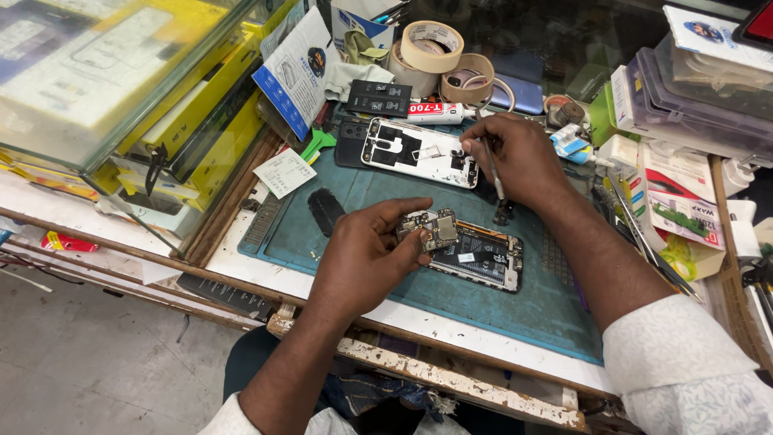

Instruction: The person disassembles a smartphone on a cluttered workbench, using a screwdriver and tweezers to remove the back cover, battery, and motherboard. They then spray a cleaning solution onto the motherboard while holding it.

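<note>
My left hand [366, 246] pinches the small circuit board [435, 229] above the opened phone [479, 256] while my right hand [515, 157] grips tweezers [497, 181]; a slip could scratch components.

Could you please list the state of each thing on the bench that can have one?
Phone: opened, insides showing, flat on the mat.
Circuit board: out of the phone, pinched in the left hand.
Tweezers: held in the right hand, tips down.
White frame: bare, lying flat.
Glue tube: capped, lying down.
</note>
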